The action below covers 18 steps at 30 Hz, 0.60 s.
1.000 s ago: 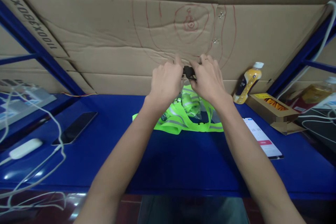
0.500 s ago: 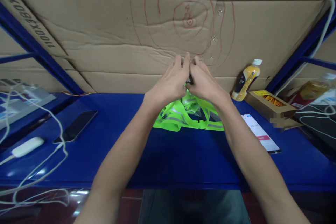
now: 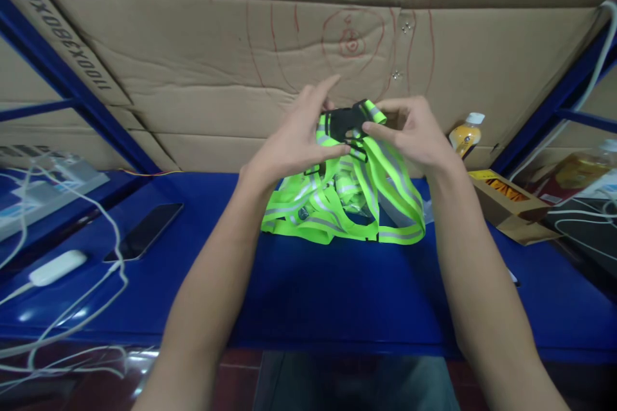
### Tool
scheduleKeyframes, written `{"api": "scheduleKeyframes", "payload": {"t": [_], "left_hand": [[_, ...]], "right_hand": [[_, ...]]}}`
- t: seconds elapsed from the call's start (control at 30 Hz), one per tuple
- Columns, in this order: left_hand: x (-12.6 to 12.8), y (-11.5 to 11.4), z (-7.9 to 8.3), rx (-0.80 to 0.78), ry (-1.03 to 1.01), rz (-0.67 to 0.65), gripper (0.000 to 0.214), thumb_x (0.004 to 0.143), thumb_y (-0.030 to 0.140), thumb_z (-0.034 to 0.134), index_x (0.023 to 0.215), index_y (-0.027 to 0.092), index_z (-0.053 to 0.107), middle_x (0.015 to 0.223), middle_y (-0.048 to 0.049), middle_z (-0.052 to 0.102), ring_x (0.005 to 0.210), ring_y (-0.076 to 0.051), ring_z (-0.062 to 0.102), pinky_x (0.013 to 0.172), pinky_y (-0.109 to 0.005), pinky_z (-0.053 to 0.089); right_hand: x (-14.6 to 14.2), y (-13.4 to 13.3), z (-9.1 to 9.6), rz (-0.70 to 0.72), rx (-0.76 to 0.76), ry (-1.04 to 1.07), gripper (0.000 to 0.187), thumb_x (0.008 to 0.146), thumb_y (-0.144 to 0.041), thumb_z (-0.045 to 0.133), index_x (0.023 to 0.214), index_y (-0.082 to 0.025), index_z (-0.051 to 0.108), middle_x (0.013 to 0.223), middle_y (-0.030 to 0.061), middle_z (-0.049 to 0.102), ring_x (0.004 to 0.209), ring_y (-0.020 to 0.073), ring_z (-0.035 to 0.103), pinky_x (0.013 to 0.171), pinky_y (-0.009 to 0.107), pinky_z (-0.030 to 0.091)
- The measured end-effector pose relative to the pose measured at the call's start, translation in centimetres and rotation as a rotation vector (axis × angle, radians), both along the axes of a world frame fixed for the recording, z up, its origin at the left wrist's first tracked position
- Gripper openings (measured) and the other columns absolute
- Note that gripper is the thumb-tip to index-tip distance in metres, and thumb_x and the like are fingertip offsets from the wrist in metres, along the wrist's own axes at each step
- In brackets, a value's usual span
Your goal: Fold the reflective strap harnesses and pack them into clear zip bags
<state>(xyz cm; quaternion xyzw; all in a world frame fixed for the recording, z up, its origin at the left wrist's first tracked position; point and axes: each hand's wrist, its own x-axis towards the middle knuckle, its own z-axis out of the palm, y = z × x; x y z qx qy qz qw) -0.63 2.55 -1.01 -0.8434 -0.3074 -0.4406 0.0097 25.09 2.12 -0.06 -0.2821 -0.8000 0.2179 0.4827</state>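
Observation:
A black plastic buckle (image 3: pixel 343 123) joins neon green straps with grey reflective stripes, part of a reflective vest (image 3: pixel 332 221) heaped on the blue shelf. My right hand (image 3: pixel 417 131) pinches the buckle's right end and its strap between thumb and forefinger. On the buckle's left side, my left hand (image 3: pixel 294 135) has its thumb across the front of the strap. Its forefinger points up, and its other fingers are partly hidden behind. The buckle is raised above the heap, which spreads below both hands. Clear plastic shows among the straps.
A dark phone (image 3: pixel 144 231), a white charging piece (image 3: pixel 58 268) and loose white cables (image 3: pixel 113 237) lie left on the shelf (image 3: pixel 347 295). To the right are a juice bottle (image 3: pixel 465 135) and an opened cardboard box (image 3: pixel 513 205). Cardboard (image 3: pixel 202 64) walls the back.
My hands were pressed together over the buckle. They have moved apart, leaving the joined buckle in plain view between them. The vest's straps are lifted and spread wider.

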Motion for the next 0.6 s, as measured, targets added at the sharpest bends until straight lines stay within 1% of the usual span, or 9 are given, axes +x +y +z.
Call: {"api": "scheduleKeyframes", "payload": {"t": [0.07, 0.13, 0.2, 0.27, 0.3, 0.37, 0.47, 0.53, 0.6], "left_hand": [[-0.2, -0.3, 0.4, -0.062, -0.101, 0.015, 0.09, 0.084, 0.061, 0.095, 0.158, 0.026, 0.059, 0.141, -0.0161, 0.071, 0.128, -0.036, 0.071, 0.112, -0.05, 0.058], [-0.3, -0.6, 0.7, -0.129, -0.182, 0.016, 0.069, 0.093, 0.069, 0.085, 0.141, 0.022, 0.071, 0.13, -0.0152, 0.077, 0.12, -0.033, 0.075, 0.106, -0.047, 0.061], [-0.2, -0.8, 0.9, -0.2, -0.19, -0.035, 0.058, 0.099, 0.074, 0.075, 0.121, 0.02, 0.078, 0.118, -0.0132, 0.081, 0.114, -0.031, 0.077, 0.102, -0.044, 0.062], [0.1, -1.0, 1.0, -0.26, -0.141, -0.097, 0.056, 0.098, 0.076, 0.074, 0.11, 0.021, 0.08, 0.112, -0.011, 0.082, 0.112, -0.032, 0.077, 0.099, -0.045, 0.063], [0.2, -1.1, 1.0, -0.263, -0.117, -0.102, 0.054, 0.097, 0.076, 0.076, 0.11, 0.023, 0.079, 0.113, -0.0102, 0.082, 0.114, -0.033, 0.077, 0.1, -0.047, 0.063], [0.3, -1.2, 1.0, -0.186, -0.099, -0.043, 0.054, 0.093, 0.073, 0.082, 0.121, 0.027, 0.077, 0.122, -0.0099, 0.08, 0.129, -0.036, 0.071, 0.107, -0.052, 0.06], [0.2, -1.6, 1.2, -0.005, -0.076, 0.062, 0.07, 0.088, 0.068, 0.089, 0.144, 0.031, 0.068, 0.143, -0.0107, 0.073, 0.155, -0.038, 0.053, 0.123, -0.057, 0.05], [0.0, -1.8, 1.4, -0.009, -0.015, 0.033, 0.065, 0.09, 0.064, 0.087, 0.143, 0.03, 0.07, 0.144, -0.0099, 0.074, 0.151, -0.037, 0.058, 0.123, -0.055, 0.05], [-0.1, -1.9, 1.4, -0.055, 0.02, -0.008, 0.044, 0.095, 0.056, 0.082, 0.128, 0.027, 0.077, 0.129, -0.0087, 0.08, 0.132, -0.035, 0.071, 0.114, -0.051, 0.056]], "right_hand": [[0.3, 0.3, -0.1, -0.014, 0.038, 0.082, 0.038, 0.083, -0.058, 0.095, 0.092, -0.023, 0.082, 0.104, 0.0089, 0.083, 0.102, 0.032, 0.078, 0.093, 0.049, 0.067], [0.5, 0.7, -0.2, -0.049, 0.092, 0.142, 0.039, 0.084, -0.059, 0.094, 0.094, -0.023, 0.084, 0.104, 0.0092, 0.084, 0.105, 0.0333, 0.079, 0.095, 0.05, 0.067], [0.5, 1.1, -0.3, -0.083, 0.144, 0.177, 0.039, 0.085, -0.059, 0.094, 0.096, -0.023, 0.085, 0.105, 0.0088, 0.084, 0.107, 0.0342, 0.08, 0.097, 0.051, 0.067], [0.4, 1.3, -0.4, -0.097, 0.176, 0.188, 0.04, 0.086, -0.06, 0.093, 0.098, -0.023, 0.085, 0.108, 0.0084, 0.083, 0.109, 0.0344, 0.08, 0.099, 0.051, 0.067], [0.3, 1.4, -0.4, -0.094, 0.186, 0.187, 0.04, 0.086, -0.061, 0.092, 0.099, -0.023, 0.085, 0.108, 0.0082, 0.083, 0.11, 0.0343, 0.08, 0.099, 0.051, 0.067], [0.2, 1.4, -0.4, -0.078, 0.2, 0.173, 0.042, 0.087, -0.062, 0.091, 0.101, -0.023, 0.086, 0.108, 0.0081, 0.082, 0.11, 0.034, 0.08, 0.099, 0.05, 0.067], [0.3, 1.2, -0.3, -0.042, 0.209, 0.15, 0.044, 0.088, -0.066, 0.09, 0.1, -0.024, 0.086, 0.108, 0.0085, 0.082, 0.11, 0.034, 0.079, 0.101, 0.051, 0.066], [0.5, 1.0, -0.1, -0.023, 0.199, 0.141, 0.045, 0.087, -0.068, 0.089, 0.1, -0.025, 0.086, 0.11, 0.0088, 0.082, 0.111, 0.0344, 0.079, 0.104, 0.053, 0.065], [0.8, 0.7, 0.1, -0.02, 0.178, 0.132, 0.046, 0.086, -0.069, 0.09, 0.1, -0.025, 0.085, 0.112, 0.0085, 0.083, 0.112, 0.0348, 0.078, 0.107, 0.054, 0.064]]}}
